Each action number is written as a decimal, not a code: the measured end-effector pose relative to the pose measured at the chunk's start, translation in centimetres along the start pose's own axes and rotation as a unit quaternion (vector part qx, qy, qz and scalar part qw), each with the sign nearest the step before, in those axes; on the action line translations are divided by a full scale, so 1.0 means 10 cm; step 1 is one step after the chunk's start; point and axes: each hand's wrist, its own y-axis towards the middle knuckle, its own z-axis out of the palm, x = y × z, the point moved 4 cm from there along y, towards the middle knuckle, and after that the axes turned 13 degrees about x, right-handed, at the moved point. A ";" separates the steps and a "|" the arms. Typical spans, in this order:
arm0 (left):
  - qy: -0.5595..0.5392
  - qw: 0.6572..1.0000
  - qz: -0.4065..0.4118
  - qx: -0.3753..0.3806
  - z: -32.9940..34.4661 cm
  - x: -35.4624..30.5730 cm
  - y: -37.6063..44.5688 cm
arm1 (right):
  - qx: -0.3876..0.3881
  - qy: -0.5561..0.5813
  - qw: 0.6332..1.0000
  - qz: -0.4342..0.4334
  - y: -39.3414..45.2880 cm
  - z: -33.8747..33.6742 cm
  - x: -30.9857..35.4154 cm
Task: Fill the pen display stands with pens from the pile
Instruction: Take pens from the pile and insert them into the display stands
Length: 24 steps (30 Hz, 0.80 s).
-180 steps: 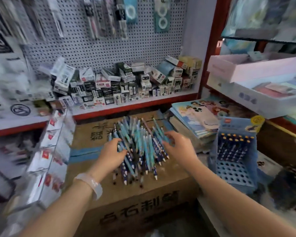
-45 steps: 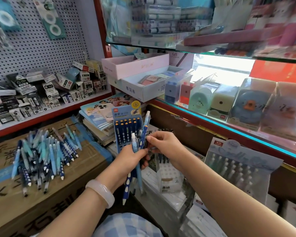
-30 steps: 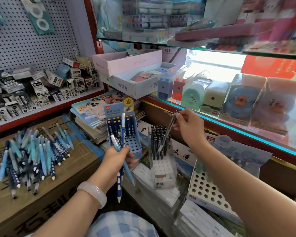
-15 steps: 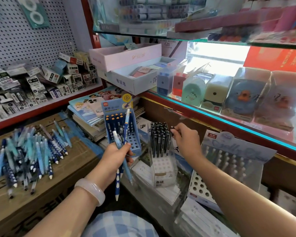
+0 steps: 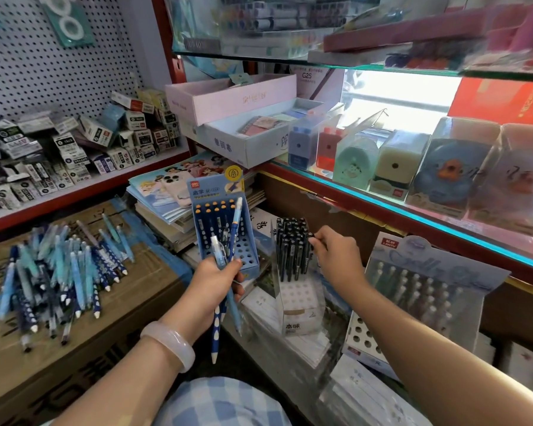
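Note:
My left hand (image 5: pixel 216 279) grips a small bunch of blue pens (image 5: pixel 228 259), tips pointing down, in front of the blue display stand (image 5: pixel 246 241), which has a back row of dark blue pens. My right hand (image 5: pixel 336 253) pinches the top of a black pen (image 5: pixel 310 241) at the right edge of the white display stand (image 5: pixel 299 305), which is packed with black pens (image 5: pixel 290 241). The pile of blue pens (image 5: pixel 59 272) lies on a cardboard box (image 5: pixel 74 348) at the left. A third stand (image 5: pixel 413 290), pale blue with a perforated base, leans at the right.
Stacked notebooks (image 5: pixel 173 186) lie behind the blue stand. A red-edged shelf (image 5: pixel 382 207) above the stands carries boxed sharpeners (image 5: pixel 394 162). Small refill boxes (image 5: pixel 74 142) crowd the pegboard ledge at the left. Wrapped paper packs (image 5: pixel 290 348) lie under the stands.
My right hand took a black pen from the bunch, carried it over the white stand and lowered it among the black pens. My left hand kept the blue pens nearly still.

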 end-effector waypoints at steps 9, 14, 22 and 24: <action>0.018 0.998 0.024 0.056 0.07 -0.09 -0.06 | 0.025 -0.036 0.998 0.050 0.02 0.06 0.02; 0.045 0.993 0.042 0.099 0.19 -0.21 -0.17 | -0.007 0.080 0.997 -0.011 -0.01 -0.15 0.39; 0.065 0.984 0.057 0.154 0.31 -0.30 -0.33 | 0.116 0.373 0.920 0.018 -0.06 -0.19 0.75; 0.064 0.984 0.062 0.155 0.31 -0.32 -0.35 | 0.094 0.396 0.913 0.023 -0.09 -0.32 0.72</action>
